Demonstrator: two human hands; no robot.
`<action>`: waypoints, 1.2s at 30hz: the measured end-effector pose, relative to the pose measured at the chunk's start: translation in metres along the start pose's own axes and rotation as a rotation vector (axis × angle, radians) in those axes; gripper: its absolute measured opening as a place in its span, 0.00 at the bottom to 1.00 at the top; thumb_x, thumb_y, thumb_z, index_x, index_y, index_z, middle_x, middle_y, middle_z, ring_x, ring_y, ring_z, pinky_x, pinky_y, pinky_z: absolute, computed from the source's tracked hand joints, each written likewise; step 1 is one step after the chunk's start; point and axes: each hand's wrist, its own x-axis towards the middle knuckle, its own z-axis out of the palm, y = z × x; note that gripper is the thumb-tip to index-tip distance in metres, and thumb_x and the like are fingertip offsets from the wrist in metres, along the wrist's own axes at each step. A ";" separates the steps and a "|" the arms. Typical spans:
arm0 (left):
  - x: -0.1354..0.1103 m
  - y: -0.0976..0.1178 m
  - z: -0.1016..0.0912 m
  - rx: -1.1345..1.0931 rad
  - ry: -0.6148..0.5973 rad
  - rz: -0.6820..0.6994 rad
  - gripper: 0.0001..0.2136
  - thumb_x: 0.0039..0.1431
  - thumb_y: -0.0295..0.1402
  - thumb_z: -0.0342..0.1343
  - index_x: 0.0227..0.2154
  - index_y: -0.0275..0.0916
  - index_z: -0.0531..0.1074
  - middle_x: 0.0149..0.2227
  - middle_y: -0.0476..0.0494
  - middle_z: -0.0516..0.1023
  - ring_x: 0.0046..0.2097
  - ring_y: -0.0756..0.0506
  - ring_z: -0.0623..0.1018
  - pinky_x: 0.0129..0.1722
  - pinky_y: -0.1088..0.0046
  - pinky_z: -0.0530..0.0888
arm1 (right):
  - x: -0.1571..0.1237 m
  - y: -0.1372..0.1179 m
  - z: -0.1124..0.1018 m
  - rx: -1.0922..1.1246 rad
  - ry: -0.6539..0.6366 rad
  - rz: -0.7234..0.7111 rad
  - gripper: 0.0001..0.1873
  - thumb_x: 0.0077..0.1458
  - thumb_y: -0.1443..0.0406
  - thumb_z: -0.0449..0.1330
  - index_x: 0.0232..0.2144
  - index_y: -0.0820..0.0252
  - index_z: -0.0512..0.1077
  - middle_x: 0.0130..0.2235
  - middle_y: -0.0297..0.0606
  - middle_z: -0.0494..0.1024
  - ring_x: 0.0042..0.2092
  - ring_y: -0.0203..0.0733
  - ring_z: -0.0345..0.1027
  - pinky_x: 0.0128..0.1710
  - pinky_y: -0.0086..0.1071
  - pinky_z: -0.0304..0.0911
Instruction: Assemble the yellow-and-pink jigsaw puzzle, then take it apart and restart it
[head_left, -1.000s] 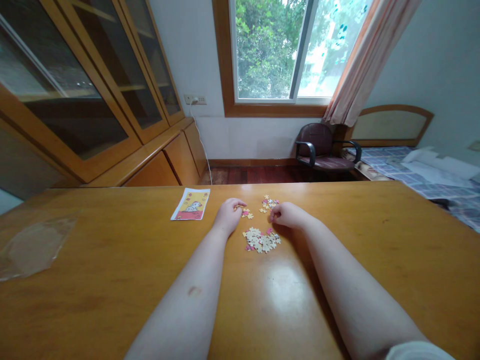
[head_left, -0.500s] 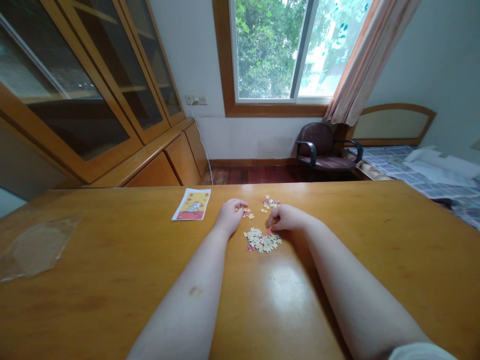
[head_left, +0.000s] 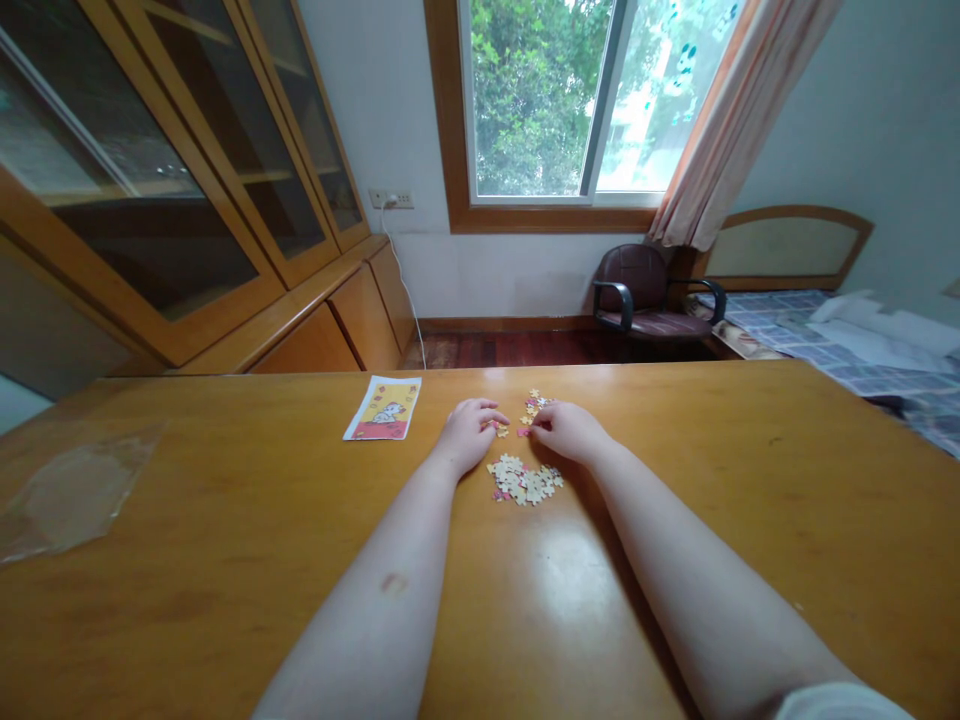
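My right hand pinches a pink puzzle piece low over the table, beside a small group of coloured pieces that it partly covers. Facing it, my left hand rests with fingers stretched out next to a few yellow and pink pieces; its fingertips partly hide them, and I cannot tell whether they touch. Nearer to me lies a larger pile of puzzle pieces, mostly pale backs up with some pink ones at its edge.
A picture card with a white animal on yellow and pink lies left of my hands. Farther left is a clear plastic bag on the wooden table. Beyond the table stand a chair, a bed and a glass-door cabinet.
My right hand has moved away from the large pile, up and slightly left, with a pink puzzle piece at its fingertips. My left hand has shifted slightly right, its fingers more extended.
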 end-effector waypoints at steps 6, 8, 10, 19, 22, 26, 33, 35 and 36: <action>-0.004 0.006 0.000 0.077 -0.122 0.014 0.15 0.54 0.27 0.52 0.36 0.50 0.81 0.54 0.48 0.73 0.59 0.41 0.66 0.62 0.58 0.60 | 0.003 0.000 -0.001 0.103 -0.119 -0.161 0.13 0.54 0.66 0.58 0.39 0.55 0.81 0.39 0.38 0.80 0.40 0.40 0.71 0.42 0.29 0.62; -0.004 0.006 0.000 0.100 -0.140 -0.003 0.15 0.54 0.27 0.52 0.36 0.49 0.82 0.55 0.48 0.73 0.60 0.40 0.65 0.63 0.56 0.59 | 0.002 0.001 -0.007 0.143 -0.165 -0.089 0.10 0.51 0.66 0.61 0.36 0.56 0.81 0.36 0.38 0.80 0.38 0.40 0.71 0.39 0.29 0.62; -0.004 0.005 0.000 0.110 -0.140 -0.023 0.15 0.54 0.26 0.51 0.35 0.49 0.82 0.54 0.48 0.74 0.60 0.39 0.64 0.62 0.56 0.58 | 0.000 0.004 -0.017 0.221 -0.300 0.006 0.09 0.46 0.65 0.65 0.34 0.57 0.81 0.32 0.36 0.79 0.33 0.38 0.69 0.34 0.28 0.61; 0.001 -0.002 0.001 0.087 0.032 -0.042 0.14 0.53 0.27 0.51 0.32 0.44 0.82 0.46 0.46 0.79 0.52 0.41 0.72 0.57 0.61 0.66 | -0.009 0.008 -0.035 0.286 -0.571 0.097 0.21 0.34 0.70 0.69 0.37 0.59 0.80 0.24 0.28 0.72 0.26 0.32 0.62 0.27 0.26 0.55; 0.002 -0.004 0.002 0.076 0.050 -0.037 0.14 0.53 0.27 0.50 0.33 0.43 0.81 0.46 0.45 0.79 0.51 0.41 0.73 0.56 0.61 0.67 | -0.007 0.007 -0.033 0.309 -0.573 0.096 0.16 0.34 0.70 0.68 0.32 0.60 0.80 0.24 0.29 0.73 0.26 0.33 0.63 0.28 0.27 0.56; 0.002 -0.006 0.003 0.065 0.060 -0.034 0.14 0.53 0.27 0.50 0.33 0.42 0.81 0.45 0.44 0.79 0.51 0.41 0.73 0.56 0.61 0.67 | -0.007 0.008 -0.032 0.361 -0.559 0.107 0.11 0.33 0.69 0.69 0.27 0.60 0.79 0.25 0.29 0.75 0.28 0.34 0.65 0.30 0.27 0.58; 0.002 -0.007 0.003 0.050 0.073 -0.055 0.14 0.53 0.26 0.49 0.33 0.42 0.80 0.45 0.44 0.79 0.51 0.42 0.74 0.56 0.61 0.68 | -0.008 0.023 -0.034 0.462 -0.467 0.125 0.05 0.39 0.64 0.66 0.23 0.59 0.76 0.28 0.34 0.79 0.33 0.39 0.70 0.36 0.29 0.61; 0.002 -0.007 0.003 0.047 0.071 -0.058 0.14 0.53 0.26 0.49 0.34 0.42 0.80 0.45 0.44 0.79 0.51 0.42 0.73 0.56 0.61 0.68 | -0.006 0.028 -0.031 0.446 -0.380 0.166 0.05 0.41 0.64 0.65 0.23 0.60 0.75 0.28 0.35 0.79 0.33 0.38 0.69 0.35 0.29 0.61; 0.002 -0.007 0.003 0.046 0.071 -0.060 0.14 0.53 0.26 0.49 0.34 0.42 0.80 0.45 0.44 0.79 0.51 0.42 0.73 0.56 0.61 0.67 | -0.004 0.030 -0.029 0.419 -0.329 0.191 0.05 0.43 0.64 0.65 0.24 0.60 0.74 0.27 0.35 0.78 0.32 0.38 0.68 0.34 0.29 0.60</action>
